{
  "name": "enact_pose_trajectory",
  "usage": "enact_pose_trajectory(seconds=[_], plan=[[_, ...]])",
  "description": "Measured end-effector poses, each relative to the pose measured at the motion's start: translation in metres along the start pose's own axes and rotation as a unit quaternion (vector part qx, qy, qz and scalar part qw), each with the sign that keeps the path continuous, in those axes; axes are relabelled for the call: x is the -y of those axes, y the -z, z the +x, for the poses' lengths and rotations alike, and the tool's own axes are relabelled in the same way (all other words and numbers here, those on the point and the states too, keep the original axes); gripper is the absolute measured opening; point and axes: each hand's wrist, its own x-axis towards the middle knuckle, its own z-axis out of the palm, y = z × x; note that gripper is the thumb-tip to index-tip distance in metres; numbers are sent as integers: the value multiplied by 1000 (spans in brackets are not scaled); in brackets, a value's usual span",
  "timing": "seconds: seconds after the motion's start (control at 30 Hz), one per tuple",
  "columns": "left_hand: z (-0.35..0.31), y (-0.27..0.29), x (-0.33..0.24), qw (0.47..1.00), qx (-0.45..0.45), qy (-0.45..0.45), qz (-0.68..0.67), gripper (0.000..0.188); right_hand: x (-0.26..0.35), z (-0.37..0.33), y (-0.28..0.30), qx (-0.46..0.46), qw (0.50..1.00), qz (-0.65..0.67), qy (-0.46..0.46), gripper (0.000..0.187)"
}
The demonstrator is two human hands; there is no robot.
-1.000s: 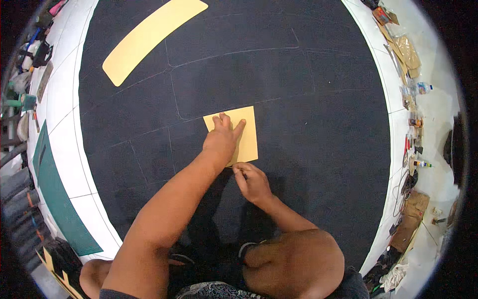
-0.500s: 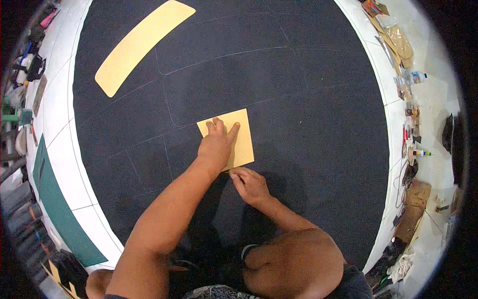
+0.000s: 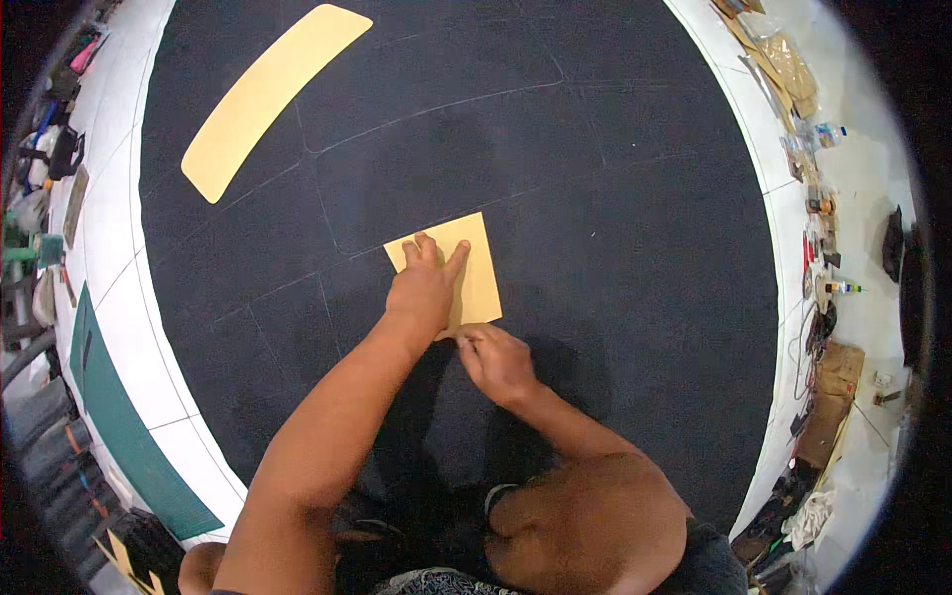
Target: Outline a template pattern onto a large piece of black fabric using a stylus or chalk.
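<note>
A four-sided piece of pale yellow card [image 3: 481, 273] lies on a large dark cloth [image 3: 654, 297] marked with thin pale chalk lines. My left hand [image 3: 424, 286] presses down on the card, fingers spread across its left half. At the card's near edge, my right hand [image 3: 499, 364] is closed in a pinch, its knuckles just overlapping that edge. Whatever sits between those fingers is too small and hidden to name. Farther away to the left, a long curved yellow card template [image 3: 273, 99] with rounded corners rests on the same cloth.
White tiled floor [image 3: 159, 397] borders the cloth. A green cutting mat [image 3: 139, 436] lies at the left. Along the right are a plastic bottle [image 3: 829, 135], brown cardboard [image 3: 831, 407] and assorted small items. My bent knee [image 3: 595, 516] rises at the near right.
The whole view has shifted slightly. My right hand has slid a little rightward along the card's near edge. My left hand keeps its place on the card.
</note>
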Motion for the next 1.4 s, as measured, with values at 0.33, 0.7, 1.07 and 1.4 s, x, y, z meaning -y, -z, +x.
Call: enact_pose_trajectory(seconds=[0.33,0.7,1.07,1.4], plan=[[-2,8,-1,999,29,8,-16,128,-28,-5,36,-107,992,-41,-60,22],[-4,19,-2,998,56,1,-14,129,-8,-5,9,-44,997,-64,5,18],[4,24,33,990,-103,53,-84,110,-62,-28,52,-237,916,302,-118,28],[-39,24,102,828,-40,138,-542,35,-45,-16,84,-276,927,237,-93,30]])
